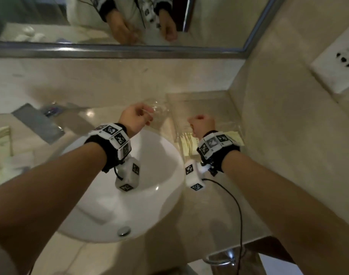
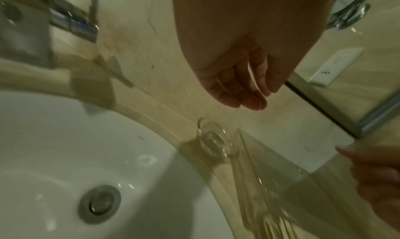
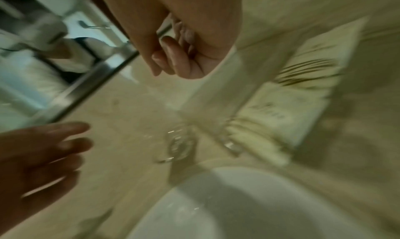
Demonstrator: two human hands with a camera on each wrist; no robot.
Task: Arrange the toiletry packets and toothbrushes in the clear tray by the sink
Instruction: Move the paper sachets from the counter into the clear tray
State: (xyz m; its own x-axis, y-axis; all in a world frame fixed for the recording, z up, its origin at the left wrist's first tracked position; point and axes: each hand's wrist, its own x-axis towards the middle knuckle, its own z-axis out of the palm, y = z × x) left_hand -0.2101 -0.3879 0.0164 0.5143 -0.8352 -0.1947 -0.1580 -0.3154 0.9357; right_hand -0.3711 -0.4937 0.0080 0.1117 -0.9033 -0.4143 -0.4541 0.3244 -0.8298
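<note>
A clear tray (image 1: 213, 108) sits on the counter in the right corner, beside the sink. Cream packets with dark stripes (image 1: 187, 144) lie at its near end, also visible in the right wrist view as packets (image 3: 303, 81). My right hand (image 1: 201, 122) hovers over the tray (image 3: 216, 97) as a fist (image 3: 177, 61) with nothing in it. My left hand (image 1: 138, 116) hangs with relaxed fingers (image 2: 242, 92) just above a clear glass (image 2: 212, 140) standing left of the tray (image 2: 303, 182), and does not grip it. Wrapped toothbrushes (image 1: 50, 111) lie far left on the counter.
The white sink basin (image 1: 150, 195) lies under both wrists. A grey packet (image 1: 39, 124) lies by the toothbrushes. The mirror (image 1: 130, 20) runs along the back wall and a wall outlet (image 1: 336, 66) is on the right. A chrome ring (image 1: 219, 259) hangs below the counter edge.
</note>
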